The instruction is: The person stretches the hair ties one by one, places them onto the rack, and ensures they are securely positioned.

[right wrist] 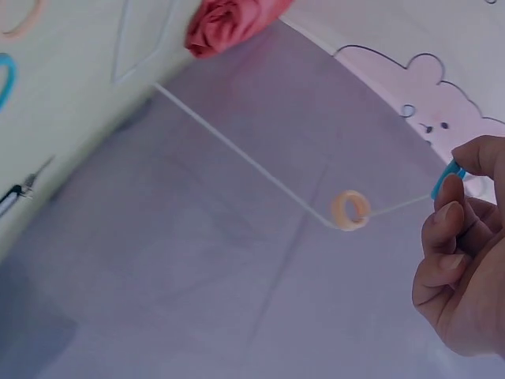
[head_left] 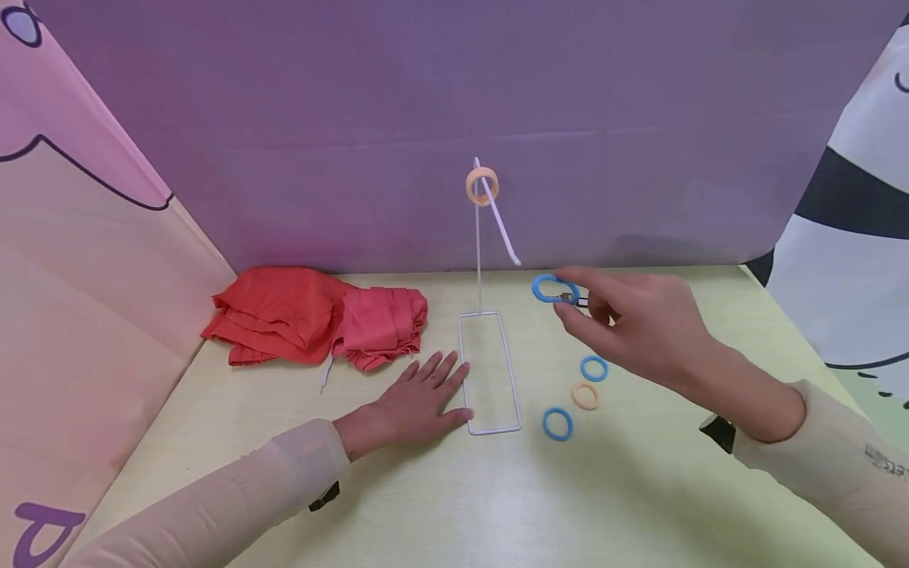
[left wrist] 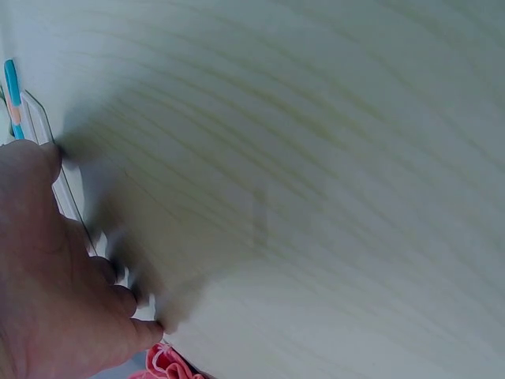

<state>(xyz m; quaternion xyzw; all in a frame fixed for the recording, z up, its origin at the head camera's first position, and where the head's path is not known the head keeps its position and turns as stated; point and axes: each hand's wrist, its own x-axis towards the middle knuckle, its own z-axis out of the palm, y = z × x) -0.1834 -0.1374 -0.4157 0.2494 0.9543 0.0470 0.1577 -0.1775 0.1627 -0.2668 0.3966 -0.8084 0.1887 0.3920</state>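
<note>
The right hand [head_left: 642, 323] pinches a blue ring [head_left: 536, 289] above the table [head_left: 440, 505], near the tip of the white stand [head_left: 479, 260]'s rod [head_left: 503, 229], which points toward the front edge. The stand's long base [head_left: 510, 371] runs back to front; the left hand [head_left: 419, 406], fingers straight, touches it. Purple cloth [head_left: 355, 79] hangs behind the wood-grained table's back edge.

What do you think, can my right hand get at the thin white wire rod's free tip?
Probably yes: your right hand, pinching a round blue ring, looks close to the rod's free tip, with only that ring showing between them.
</note>
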